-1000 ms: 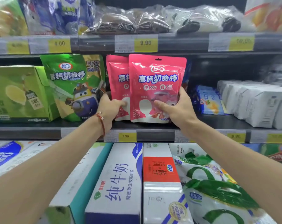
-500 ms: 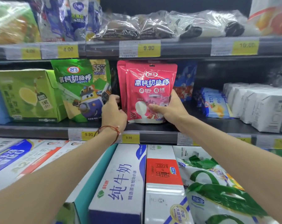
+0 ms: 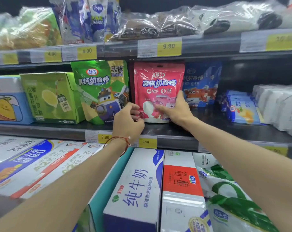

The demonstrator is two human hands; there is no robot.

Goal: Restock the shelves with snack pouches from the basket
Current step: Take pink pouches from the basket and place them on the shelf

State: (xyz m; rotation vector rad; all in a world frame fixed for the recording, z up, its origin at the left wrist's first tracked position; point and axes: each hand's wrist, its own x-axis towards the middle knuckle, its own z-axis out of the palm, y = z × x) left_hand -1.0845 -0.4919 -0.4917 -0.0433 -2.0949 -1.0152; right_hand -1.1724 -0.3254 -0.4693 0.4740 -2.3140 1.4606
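Standing upright on a dark shop shelf (image 3: 217, 131), pink pouch (image 3: 158, 84) between both hands.

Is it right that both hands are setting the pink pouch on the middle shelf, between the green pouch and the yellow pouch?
Not quite. In the head view, the pink pouch stands between the green pouch and a blue pouch, not a yellow one. Both the left hand and right hand are on it, on the middle shelf.

A pink snack pouch (image 3: 158, 87) is standing upright on the middle shelf (image 3: 208, 131), possibly fronting another pink pouch, between green and blue pouches.
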